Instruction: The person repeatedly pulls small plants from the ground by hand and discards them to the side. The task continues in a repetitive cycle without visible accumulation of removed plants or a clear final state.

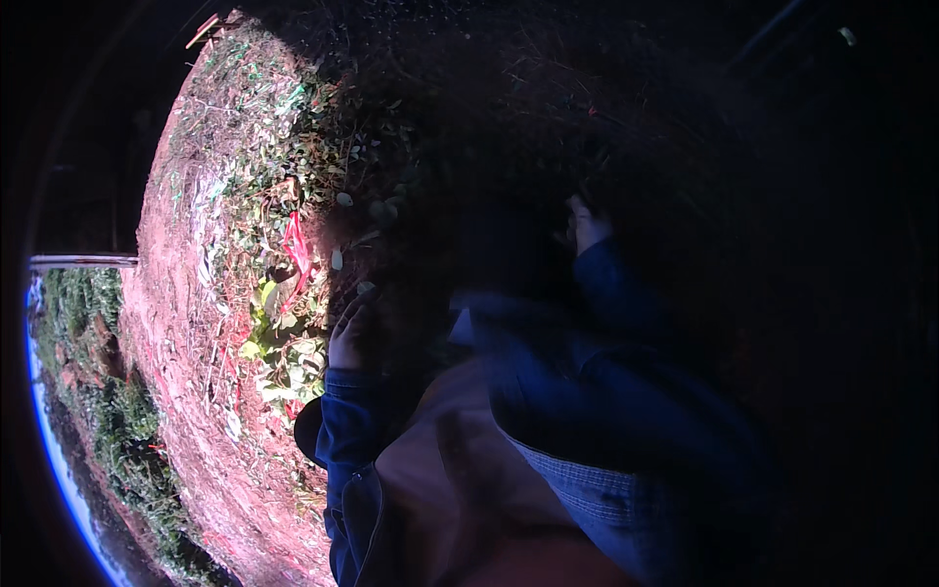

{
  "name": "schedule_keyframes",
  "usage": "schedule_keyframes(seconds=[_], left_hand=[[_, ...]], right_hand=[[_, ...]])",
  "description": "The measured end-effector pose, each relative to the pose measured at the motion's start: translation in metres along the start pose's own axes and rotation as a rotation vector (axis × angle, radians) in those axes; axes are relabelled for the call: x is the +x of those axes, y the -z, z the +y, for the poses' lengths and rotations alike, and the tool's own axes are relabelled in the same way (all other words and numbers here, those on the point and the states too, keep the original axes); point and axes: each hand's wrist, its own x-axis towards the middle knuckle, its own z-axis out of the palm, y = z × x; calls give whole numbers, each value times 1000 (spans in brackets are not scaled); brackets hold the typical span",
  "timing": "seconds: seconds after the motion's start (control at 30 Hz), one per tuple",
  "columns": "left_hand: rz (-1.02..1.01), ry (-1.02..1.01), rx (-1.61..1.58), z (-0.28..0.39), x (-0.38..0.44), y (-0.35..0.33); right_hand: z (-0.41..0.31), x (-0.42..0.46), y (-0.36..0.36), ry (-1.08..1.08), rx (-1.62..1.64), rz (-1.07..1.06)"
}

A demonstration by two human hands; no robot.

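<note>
Leafy green plants and dry stems lie on the ground before me, sunlit at the left and in deep shadow elsewhere. My left hand, in a blue denim sleeve, is at the edge of the shade beside the leaves; its fingers are too dark to show whether it holds anything. Farther right, my right hand reaches into dark foliage, blurred, its fingertips hidden. A red strip of plastic or cloth lies among the leaves, left of and beyond my left hand.
Reddish bare soil with scattered litter curves along the left. Beyond it stand green bushes and a pale rail or pole. A small yellowish and red object is at the upper left. The right side is nearly black.
</note>
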Motion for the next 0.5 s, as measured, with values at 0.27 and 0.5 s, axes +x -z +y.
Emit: schedule_keyframes(seconds=[0.27, 0.5], left_hand=[[127, 113, 108, -15, 15, -14], [147, 62, 80, -17, 18, 20]], right_hand=[[67, 82, 64, -92, -302, 167], [51, 109, 47, 113, -782, 129]])
